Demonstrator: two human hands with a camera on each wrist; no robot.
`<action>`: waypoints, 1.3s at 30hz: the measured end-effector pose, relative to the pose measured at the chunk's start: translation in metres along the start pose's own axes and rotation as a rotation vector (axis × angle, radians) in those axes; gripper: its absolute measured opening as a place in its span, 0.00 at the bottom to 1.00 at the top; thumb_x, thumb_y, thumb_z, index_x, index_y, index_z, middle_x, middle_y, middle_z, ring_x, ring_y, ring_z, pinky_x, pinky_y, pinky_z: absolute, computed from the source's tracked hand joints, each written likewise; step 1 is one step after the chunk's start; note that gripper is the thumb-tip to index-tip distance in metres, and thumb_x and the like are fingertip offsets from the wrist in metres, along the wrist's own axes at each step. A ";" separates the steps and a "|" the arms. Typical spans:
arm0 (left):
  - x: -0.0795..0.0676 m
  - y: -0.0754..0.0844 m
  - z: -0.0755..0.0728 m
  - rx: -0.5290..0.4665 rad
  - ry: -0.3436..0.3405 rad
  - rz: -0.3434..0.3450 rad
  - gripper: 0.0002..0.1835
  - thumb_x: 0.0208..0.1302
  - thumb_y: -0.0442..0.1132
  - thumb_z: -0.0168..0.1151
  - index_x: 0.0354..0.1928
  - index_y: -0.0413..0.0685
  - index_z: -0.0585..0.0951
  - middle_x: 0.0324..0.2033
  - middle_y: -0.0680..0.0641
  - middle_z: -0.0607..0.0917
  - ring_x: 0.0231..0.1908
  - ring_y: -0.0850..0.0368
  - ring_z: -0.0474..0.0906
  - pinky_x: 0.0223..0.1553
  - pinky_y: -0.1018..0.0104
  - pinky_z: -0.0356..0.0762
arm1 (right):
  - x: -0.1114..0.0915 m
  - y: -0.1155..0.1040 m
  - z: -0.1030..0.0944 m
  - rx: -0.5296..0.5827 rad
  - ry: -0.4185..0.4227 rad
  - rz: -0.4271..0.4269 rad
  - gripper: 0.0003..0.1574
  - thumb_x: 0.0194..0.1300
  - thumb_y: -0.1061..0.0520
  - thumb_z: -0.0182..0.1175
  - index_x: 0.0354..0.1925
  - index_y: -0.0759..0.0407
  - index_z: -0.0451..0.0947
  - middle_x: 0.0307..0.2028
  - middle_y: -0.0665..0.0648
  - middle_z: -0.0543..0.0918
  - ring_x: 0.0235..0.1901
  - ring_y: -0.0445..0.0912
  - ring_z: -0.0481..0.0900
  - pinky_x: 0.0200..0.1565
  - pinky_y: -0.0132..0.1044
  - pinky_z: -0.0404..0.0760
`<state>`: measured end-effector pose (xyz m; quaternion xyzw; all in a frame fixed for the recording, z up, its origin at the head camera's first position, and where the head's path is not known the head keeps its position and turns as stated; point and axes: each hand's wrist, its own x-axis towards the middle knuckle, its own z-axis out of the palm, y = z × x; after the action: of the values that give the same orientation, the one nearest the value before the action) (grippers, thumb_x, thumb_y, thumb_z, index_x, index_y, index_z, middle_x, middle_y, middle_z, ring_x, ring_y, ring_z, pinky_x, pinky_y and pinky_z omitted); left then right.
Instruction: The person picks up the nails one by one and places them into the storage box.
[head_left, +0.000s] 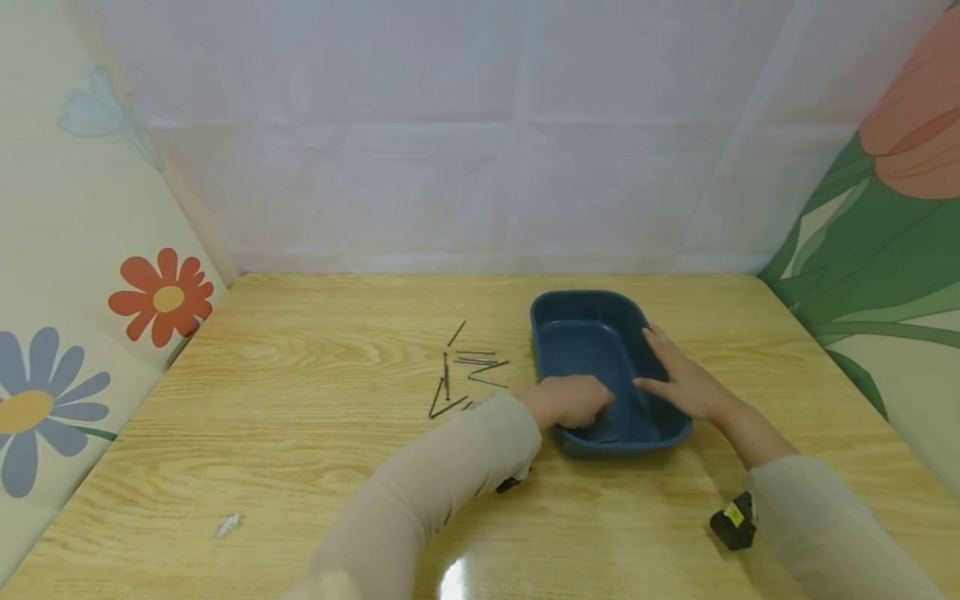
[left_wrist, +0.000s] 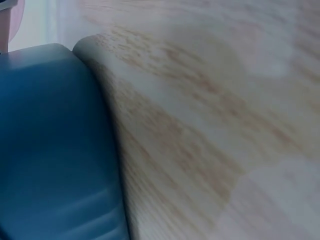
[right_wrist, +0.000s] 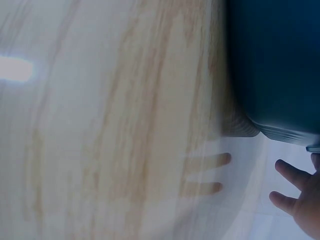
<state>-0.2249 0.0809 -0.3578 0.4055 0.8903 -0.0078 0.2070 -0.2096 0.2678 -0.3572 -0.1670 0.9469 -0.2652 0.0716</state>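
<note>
On the surface [head_left: 337, 333], left of the tub [head_left: 585, 342], nails [head_left: 447, 379]. Within the tub, left hand [head_left: 576, 400]; at its right rim, right hand [head_left: 686, 383].

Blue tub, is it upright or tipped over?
Upright. The blue tub sits with its open top facing up, and the left hand is inside.

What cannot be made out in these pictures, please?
Head view: left hand hides whatever it may hold.
Head view: thin metal pieces too small to tell nails from screws.
Head view: white scrap too small to identify.
Right wrist view: blue tray cut off by right edge.
</note>
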 end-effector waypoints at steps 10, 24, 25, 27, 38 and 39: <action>0.002 0.001 0.003 0.004 -0.012 -0.039 0.09 0.63 0.38 0.48 0.39 0.63 0.74 0.40 0.59 0.75 0.40 0.64 0.70 0.36 0.64 0.69 | 0.000 -0.001 -0.001 0.000 -0.006 0.001 0.49 0.61 0.49 0.51 0.64 0.66 0.31 0.64 0.65 0.30 0.60 0.65 0.35 0.53 0.62 0.43; 0.000 0.001 0.000 -0.013 -0.022 -0.050 0.09 0.62 0.38 0.48 0.40 0.63 0.74 0.39 0.59 0.75 0.39 0.65 0.69 0.34 0.66 0.68 | 0.001 0.001 0.000 -0.005 -0.008 0.006 0.50 0.61 0.49 0.51 0.64 0.65 0.31 0.64 0.64 0.30 0.60 0.65 0.35 0.53 0.63 0.43; 0.000 0.001 0.000 -0.015 -0.018 -0.043 0.09 0.62 0.38 0.49 0.39 0.63 0.74 0.37 0.59 0.75 0.38 0.65 0.69 0.33 0.66 0.68 | 0.001 0.001 0.000 -0.007 -0.009 0.006 0.50 0.61 0.49 0.51 0.64 0.65 0.31 0.64 0.64 0.30 0.60 0.65 0.35 0.53 0.63 0.43; 0.000 0.001 0.000 -0.026 -0.008 -0.029 0.08 0.61 0.38 0.50 0.37 0.62 0.74 0.34 0.59 0.75 0.35 0.65 0.69 0.31 0.67 0.68 | 0.001 0.001 0.000 -0.008 -0.009 0.007 0.50 0.61 0.49 0.51 0.64 0.65 0.31 0.64 0.64 0.30 0.60 0.65 0.35 0.53 0.63 0.43; -0.005 -0.004 -0.005 -0.085 0.077 0.165 0.08 0.59 0.39 0.54 0.40 0.55 0.77 0.34 0.58 0.77 0.35 0.67 0.71 0.33 0.77 0.68 | 0.000 -0.001 0.000 0.002 -0.010 0.014 0.50 0.61 0.49 0.51 0.64 0.65 0.30 0.64 0.64 0.29 0.60 0.65 0.35 0.52 0.63 0.44; -0.005 -0.005 -0.006 -0.096 0.089 0.178 0.08 0.58 0.38 0.54 0.40 0.54 0.77 0.34 0.58 0.77 0.35 0.67 0.72 0.34 0.78 0.67 | 0.000 -0.002 0.000 0.005 -0.009 0.014 0.50 0.61 0.49 0.51 0.64 0.64 0.30 0.64 0.64 0.29 0.60 0.65 0.36 0.52 0.64 0.44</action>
<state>-0.2275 0.0751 -0.3516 0.4727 0.8583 0.0711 0.1865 -0.2093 0.2666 -0.3562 -0.1616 0.9471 -0.2662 0.0781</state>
